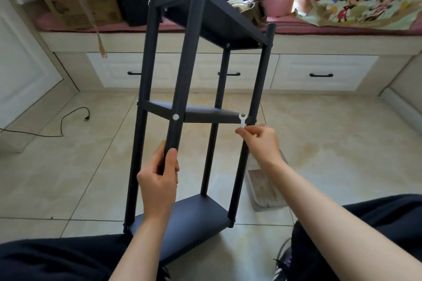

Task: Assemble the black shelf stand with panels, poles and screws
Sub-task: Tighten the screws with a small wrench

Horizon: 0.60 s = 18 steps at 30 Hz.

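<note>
Left hand [159,180] grips the near pole [182,80] at six o'clock of the tilted shelf stand [205,23]; right hand [258,141] pinches a white plastic wrench [242,120] at the middle panel's [210,115] three-o'clock corner. Flimsy wrench could slip off the screw.

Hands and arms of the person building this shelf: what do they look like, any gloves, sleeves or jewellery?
Both arms are bare as far as the view shows: no sleeves, no gloves. The left hand and the right hand show no rings, watch or bracelet, and the nails look short and unpainted. Lower down, black trousers cover the legs.
</note>
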### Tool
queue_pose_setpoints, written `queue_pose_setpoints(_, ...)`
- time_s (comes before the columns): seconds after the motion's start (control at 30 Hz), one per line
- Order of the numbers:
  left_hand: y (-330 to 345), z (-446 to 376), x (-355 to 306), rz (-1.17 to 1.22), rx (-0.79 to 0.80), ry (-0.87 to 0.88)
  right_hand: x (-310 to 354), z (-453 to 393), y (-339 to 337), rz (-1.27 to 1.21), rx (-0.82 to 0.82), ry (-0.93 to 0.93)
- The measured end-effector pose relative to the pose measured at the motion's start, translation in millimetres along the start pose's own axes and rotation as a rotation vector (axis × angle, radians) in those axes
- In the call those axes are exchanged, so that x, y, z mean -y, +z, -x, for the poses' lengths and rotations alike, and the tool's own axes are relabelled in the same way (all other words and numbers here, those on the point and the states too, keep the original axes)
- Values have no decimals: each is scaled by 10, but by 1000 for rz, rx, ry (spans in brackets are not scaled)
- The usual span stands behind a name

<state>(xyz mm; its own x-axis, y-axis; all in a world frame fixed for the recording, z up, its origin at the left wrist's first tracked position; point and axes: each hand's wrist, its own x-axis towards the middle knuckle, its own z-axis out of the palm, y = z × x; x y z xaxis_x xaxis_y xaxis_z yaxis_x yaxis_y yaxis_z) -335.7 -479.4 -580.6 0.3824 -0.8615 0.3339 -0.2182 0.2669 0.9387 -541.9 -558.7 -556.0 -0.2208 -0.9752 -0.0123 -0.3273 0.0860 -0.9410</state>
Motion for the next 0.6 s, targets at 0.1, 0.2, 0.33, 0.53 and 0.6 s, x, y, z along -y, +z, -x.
queue_pose_setpoints(0.1,-60,13,48,-39,3,8,75,-216,-107,-104,-59,193)
queue_pose_setpoints(0.2,-117,25,83,-95,-17,11,196,-434,-117,-79,-74,239)
queue_pose_setpoints(0.33,-169,46,124,-178,-13,51,311,-667,-58,-58,-18,274)
queue_pose_setpoints(0.53,-200,12,126,-221,-12,59,507,-827,26,-23,57,265)
queue_pose_setpoints(0.6,-224,1,153,-236,-29,50,518,-851,17,58,99,263)
